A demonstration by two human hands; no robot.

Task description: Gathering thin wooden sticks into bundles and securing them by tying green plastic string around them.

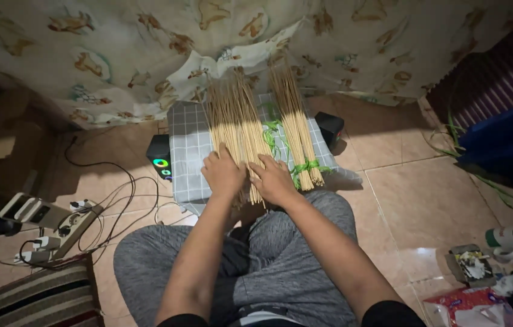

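On the grey checked cloth (187, 151) a loose bundle of thin pale sticks (232, 115) lies with its long axis running away from the person. The left hand (223, 172) and right hand (274, 180) press side by side, palms down and fingers spread, on its near end, neither hand nearer. Just right of it lies a smaller bundle (295, 121), tied near its close end with a green strip (305, 166). Far right of the cloth, on the floor, sits a red-and-white packet (471, 306).
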